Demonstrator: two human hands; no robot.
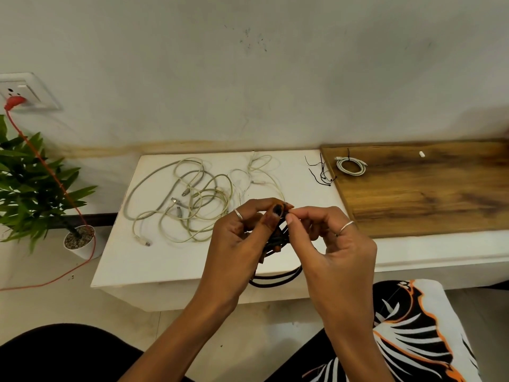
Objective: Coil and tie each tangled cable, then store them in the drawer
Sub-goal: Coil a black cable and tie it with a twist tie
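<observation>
My left hand [242, 235] and my right hand [330, 238] meet above the front edge of the white table [154, 260], both pinching a coiled black cable [275, 278] whose loops hang below my fingers. My fingertips touch at the top of the coil; a tie there is too small to make out. A tangle of grey and cream cables [187, 199] lies on the table's left half, and thin white cables [259, 172] lie behind my hands. Several black ties [321, 172] rest near the table's right edge. A coiled, tied white cable [351, 166] sits on the wooden board [429, 194].
A potted plant [35, 188] stands on the floor at left, with a red cord [55, 177] running from the wall socket [19, 92] past it. A small white piece [421, 154] lies on the board. A patterned cushion [413, 334] is at lower right. No drawer is in view.
</observation>
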